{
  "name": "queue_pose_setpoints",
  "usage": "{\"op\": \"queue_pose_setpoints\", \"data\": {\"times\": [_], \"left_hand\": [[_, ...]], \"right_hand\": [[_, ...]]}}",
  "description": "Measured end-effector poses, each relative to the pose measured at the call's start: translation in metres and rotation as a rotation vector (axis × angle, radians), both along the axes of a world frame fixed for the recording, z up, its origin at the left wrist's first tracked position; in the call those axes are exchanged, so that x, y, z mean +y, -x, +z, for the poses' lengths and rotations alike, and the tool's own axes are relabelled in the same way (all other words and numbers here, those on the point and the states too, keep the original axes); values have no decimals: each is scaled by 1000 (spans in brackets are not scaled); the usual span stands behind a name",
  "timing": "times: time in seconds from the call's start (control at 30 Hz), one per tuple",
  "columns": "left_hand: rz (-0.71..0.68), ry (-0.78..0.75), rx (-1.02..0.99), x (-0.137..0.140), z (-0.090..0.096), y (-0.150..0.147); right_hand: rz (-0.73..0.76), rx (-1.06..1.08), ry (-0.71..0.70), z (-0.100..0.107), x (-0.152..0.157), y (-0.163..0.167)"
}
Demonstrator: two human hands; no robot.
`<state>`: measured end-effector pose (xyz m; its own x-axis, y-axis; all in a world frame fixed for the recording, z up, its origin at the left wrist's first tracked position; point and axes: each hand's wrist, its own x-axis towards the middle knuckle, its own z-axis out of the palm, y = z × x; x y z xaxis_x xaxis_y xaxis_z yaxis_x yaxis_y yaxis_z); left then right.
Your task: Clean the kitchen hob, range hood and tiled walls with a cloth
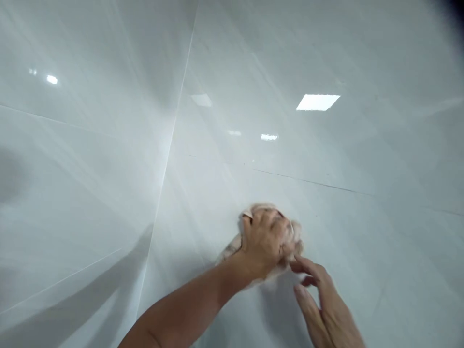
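Note:
A crumpled pale cloth [232, 245] is pressed against a glossy, light grey tiled surface [203, 203]. My left hand [266, 237] lies over it with bent fingers gripping the fabric; they are slightly blurred. Just to the right, my right hand [321, 299] is open, its thumb and fingers apart and holding nothing. Its fingertips are at the lower right edge of the cloth; whether they touch it, I cannot tell. Part of the cloth is hidden beneath my left hand and wrist.
A pale joint line [170, 140] runs down the left, with another tiled surface [79, 169] beyond it. A thin dark seam [313, 182] crosses above the cloth. Bright light reflections [318, 102] show in the gloss, and arm shadows [97, 285] fall at lower left.

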<state>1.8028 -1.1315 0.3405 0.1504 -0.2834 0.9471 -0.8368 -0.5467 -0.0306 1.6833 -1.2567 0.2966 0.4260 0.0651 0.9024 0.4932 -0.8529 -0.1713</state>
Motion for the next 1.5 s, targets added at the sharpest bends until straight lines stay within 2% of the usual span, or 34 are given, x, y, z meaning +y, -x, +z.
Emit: {"op": "queue_pose_setpoints", "data": {"times": [0.07, 0.1, 0.13, 0.2, 0.27, 0.33, 0.43, 0.5, 0.53, 0.6, 0.7, 0.77, 0.8, 0.83, 0.87, 0.93, 1.03, 1.1, 1.17, 1.23, 1.27, 1.33, 1.4, 1.5], "left_hand": [[-70, 76, 155, 11, 28, 9], [-128, 84, 193, 17, 36, 14], [-192, 67, 224, 22, 39, 19], [-288, -12, 273, 33, 34, 23], [-304, -93, 260, 41, 14, 21], [-238, -114, 137, 48, -15, 16], [-80, -121, -64, 57, -58, 9], [11, -175, -68, 64, -70, 7], [53, -199, -35, 67, -68, 7], [129, -202, 24, 72, -46, 7], [229, -108, 48, 72, 11, 4], [277, -36, 44, 71, 39, 1], [296, -14, 38, 71, 44, -1], [310, -1, 27, 73, 41, -3], [322, 6, 17, 77, 30, -5], [335, 16, -2, 90, -13, -7], [372, 66, -4, 117, -105, -5], [400, 36, -23, 134, -160, -2], [407, -91, -60, 143, -196, 2], [386, -193, -68, 140, -206, 7], [361, -215, -60, 134, -202, 9], [276, -219, -29, 113, -180, 14], [171, -228, 3, 82, -144, 21], [56, -302, -1, 30, -76, 34]], "right_hand": [[-6, 59, -226, -16, 12, -16], [-13, 77, -312, -18, 18, -24], [-26, 85, -374, -18, 25, -31], [-69, 72, -425, -10, 39, -40], [-126, 3, -396, -2, 51, -46], [-234, -108, -339, -2, 56, -54], [-423, -325, -215, -18, 47, -70], [-490, -484, -160, -27, 34, -81], [-500, -532, -139, -25, 27, -85], [-490, -566, -106, -4, 20, -93], [-429, -619, -58, 58, 26, -100], [-425, -653, -27, 94, 37, -102], [-433, -621, 7, 102, 44, -103], [-445, -556, 60, 102, 51, -102], [-457, -476, 128, 92, 58, -100], [-464, -326, 291, 51, 71, -95], [-408, -259, 536, -36, 82, -85], [-344, -271, 622, -82, 78, -80], [-282, -288, 621, -107, 66, -74], [-229, -286, 595, -112, 48, -68], [-219, -275, 580, -109, 37, -64], [-245, -252, 548, -94, 15, -56], [-323, -240, 457, -69, -9, -45], [-450, -216, 197, -12, -46, -26]]}}
